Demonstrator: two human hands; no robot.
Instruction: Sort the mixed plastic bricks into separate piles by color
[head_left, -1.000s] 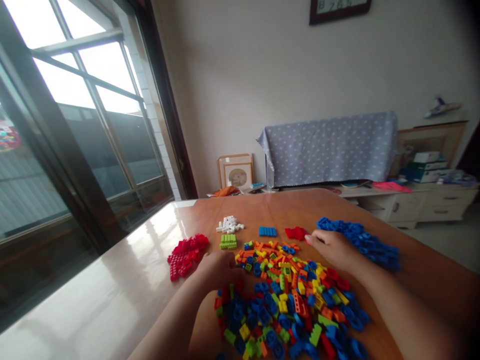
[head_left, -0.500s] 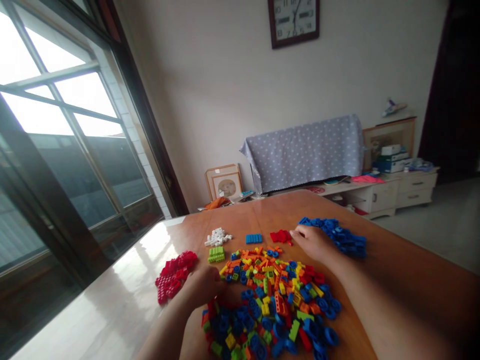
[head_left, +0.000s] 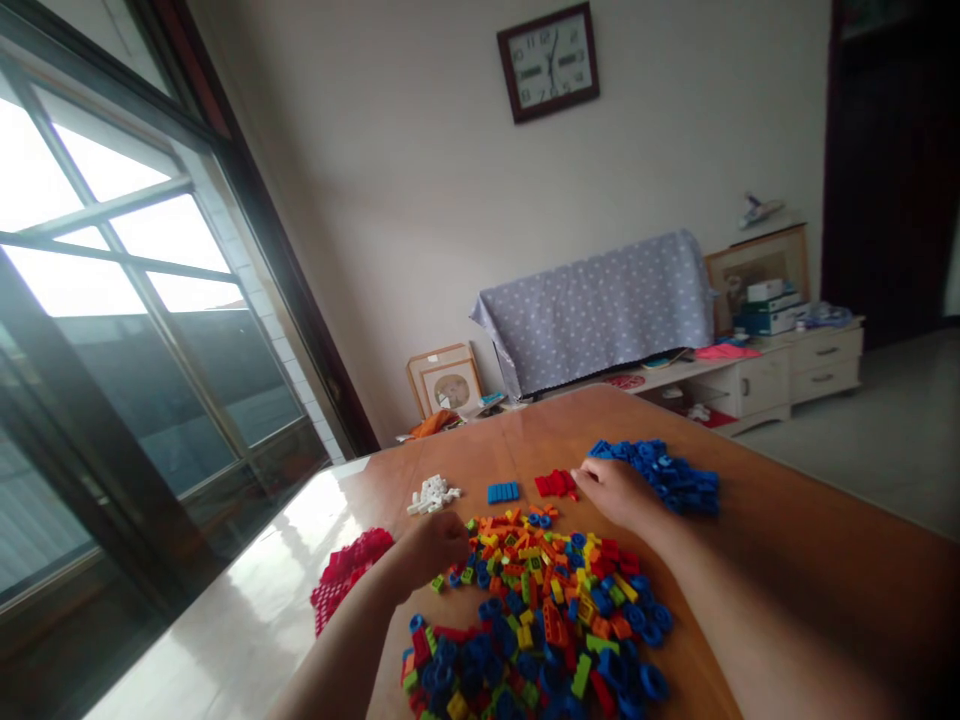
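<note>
A big mixed pile of small coloured bricks (head_left: 547,600) lies on the wooden table (head_left: 787,600) in front of me. My left hand (head_left: 433,548) hovers at the pile's far left edge with fingers curled under; what they hold is hidden. My right hand (head_left: 613,492) rests at the far right of the pile, fingers held together, tips touching a small group of red bricks (head_left: 552,484). Sorted groups lie around: a red heap (head_left: 346,572) on the left, white bricks (head_left: 433,494), a light blue group (head_left: 502,492), and a dark blue heap (head_left: 671,475) behind my right hand.
A large window (head_left: 112,330) runs along the left. Beyond the table stand a grey dotted cloth over something (head_left: 600,310), a low white cabinet (head_left: 780,370), framed pictures and a wall clock (head_left: 549,62). Open floor lies to the right.
The view has tilted up and turned. My left hand rose from the pile's left side to its far left edge, now covering the green stack. My right hand stayed by the small red group.
</note>
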